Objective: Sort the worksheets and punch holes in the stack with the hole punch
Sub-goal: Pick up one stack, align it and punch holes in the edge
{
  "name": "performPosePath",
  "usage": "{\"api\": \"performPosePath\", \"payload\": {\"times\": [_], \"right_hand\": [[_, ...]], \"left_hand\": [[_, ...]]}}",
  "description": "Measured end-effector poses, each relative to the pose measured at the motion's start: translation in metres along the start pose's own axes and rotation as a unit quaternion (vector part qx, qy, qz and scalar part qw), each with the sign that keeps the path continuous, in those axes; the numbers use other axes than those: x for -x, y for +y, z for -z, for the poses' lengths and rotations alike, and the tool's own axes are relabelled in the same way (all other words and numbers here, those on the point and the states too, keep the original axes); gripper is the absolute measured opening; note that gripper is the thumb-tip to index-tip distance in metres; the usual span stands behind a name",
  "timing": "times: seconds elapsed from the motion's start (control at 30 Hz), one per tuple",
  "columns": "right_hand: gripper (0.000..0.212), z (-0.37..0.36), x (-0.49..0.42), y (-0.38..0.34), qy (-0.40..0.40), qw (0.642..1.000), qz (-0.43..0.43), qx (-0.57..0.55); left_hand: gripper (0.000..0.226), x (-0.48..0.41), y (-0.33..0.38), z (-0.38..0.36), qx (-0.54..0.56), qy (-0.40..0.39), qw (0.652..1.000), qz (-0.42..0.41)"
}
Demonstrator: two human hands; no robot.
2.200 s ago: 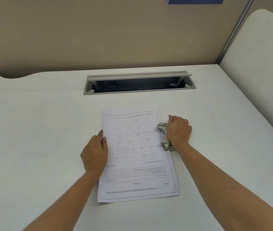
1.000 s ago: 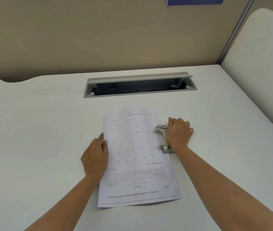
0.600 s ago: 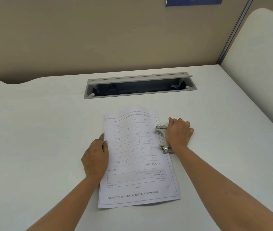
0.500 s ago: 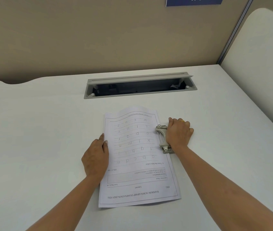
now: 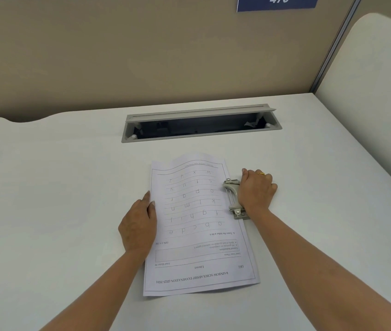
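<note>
The stack of white printed worksheets [image 5: 197,225] lies flat on the pale grey surface [image 5: 58,211], its right edge inside the grey metal hole punch [image 5: 234,199]. The right hand [image 5: 256,191] is closed over the punch's handle. The left hand [image 5: 139,225] rests flat and open along the stack's left edge, gripping nothing.

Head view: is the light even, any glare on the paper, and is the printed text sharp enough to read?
Head view: soft, even light, faint shadows under both arms; no glare on the white printed worksheet stack; large traced letters sharp, fine print soft and upside down; wide-angle bending at the white desk edges; grey metal hole punch in focus under the right hand.
</note>
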State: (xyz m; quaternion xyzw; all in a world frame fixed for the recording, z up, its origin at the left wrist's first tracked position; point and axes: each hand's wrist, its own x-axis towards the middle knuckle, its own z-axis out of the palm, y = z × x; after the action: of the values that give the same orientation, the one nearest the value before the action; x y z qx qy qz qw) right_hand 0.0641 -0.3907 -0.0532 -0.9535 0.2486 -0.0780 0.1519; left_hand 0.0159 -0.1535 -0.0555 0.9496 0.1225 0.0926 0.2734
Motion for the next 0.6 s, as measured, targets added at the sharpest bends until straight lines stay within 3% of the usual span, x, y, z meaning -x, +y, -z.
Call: {"api": "performPosePath", "payload": {"times": [0.6], "right_hand": [[0.048,0.0064,0.0008,-0.0029,-0.009,0.999,0.008,0.049]], "left_hand": [[0.036,0.0017,0.0005,0.0073,0.093,-0.012,0.995,0.031]]}}
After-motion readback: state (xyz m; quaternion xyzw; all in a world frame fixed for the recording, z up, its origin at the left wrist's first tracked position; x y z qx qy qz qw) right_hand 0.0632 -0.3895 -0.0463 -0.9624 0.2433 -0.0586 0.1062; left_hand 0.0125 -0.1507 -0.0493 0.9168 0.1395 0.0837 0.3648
